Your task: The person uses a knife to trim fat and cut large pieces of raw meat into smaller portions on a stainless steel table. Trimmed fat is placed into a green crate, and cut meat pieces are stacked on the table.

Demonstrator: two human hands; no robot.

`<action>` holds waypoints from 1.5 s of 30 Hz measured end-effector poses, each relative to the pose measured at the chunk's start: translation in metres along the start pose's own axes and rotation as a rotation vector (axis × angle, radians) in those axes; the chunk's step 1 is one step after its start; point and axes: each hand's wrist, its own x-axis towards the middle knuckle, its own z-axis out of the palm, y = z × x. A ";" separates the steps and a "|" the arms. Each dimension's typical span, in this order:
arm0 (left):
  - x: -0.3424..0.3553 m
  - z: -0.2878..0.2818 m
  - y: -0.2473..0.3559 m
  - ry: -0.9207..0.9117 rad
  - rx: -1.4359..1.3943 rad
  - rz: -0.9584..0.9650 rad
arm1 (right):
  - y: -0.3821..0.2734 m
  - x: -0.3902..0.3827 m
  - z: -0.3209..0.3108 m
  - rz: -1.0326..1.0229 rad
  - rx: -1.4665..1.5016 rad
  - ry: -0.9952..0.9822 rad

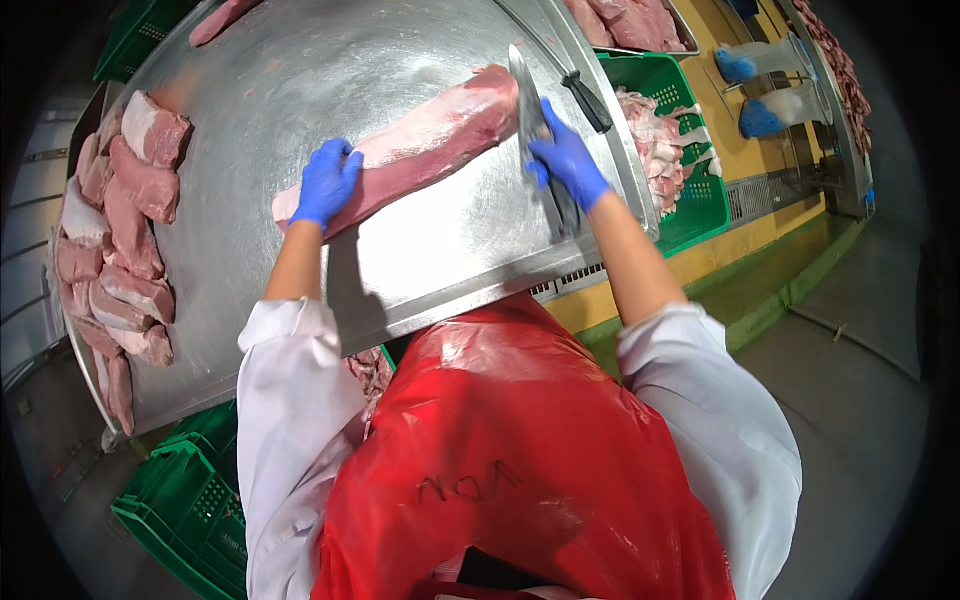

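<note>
A long pork loin [430, 135], pale with fat along its upper side, lies slanted across the steel table [420, 275]. My left hand [332, 184], in a blue glove, grips its near left end from above. Its far right end reaches the blade of a knife [527, 95], which points away from me. My right hand [568, 160], also gloved in blue, is closed around the knife, with the dark handle partly below my fingers. Just beyond that hand, a sharpening steel [587, 100] with a black handle lies near the table's right edge.
Several cut pork pieces [130, 220] are heaped along the table's left side. A green crate [695, 225] with pale trimmings [655, 150] stands against the right edge. Behind it is a tray of meat [635, 22]. More green crates [190, 500] stand at lower left.
</note>
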 end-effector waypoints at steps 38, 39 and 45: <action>0.127 0.052 0.145 -0.164 -0.508 -0.421 | -0.031 0.059 0.005 -0.207 0.057 -0.167; 0.128 0.053 0.150 -0.151 -0.500 -0.413 | -0.040 0.072 0.009 -0.163 -0.023 -0.228; 0.136 0.038 0.139 -0.034 -0.350 -0.453 | -0.011 0.001 -0.019 -0.103 -0.309 -0.574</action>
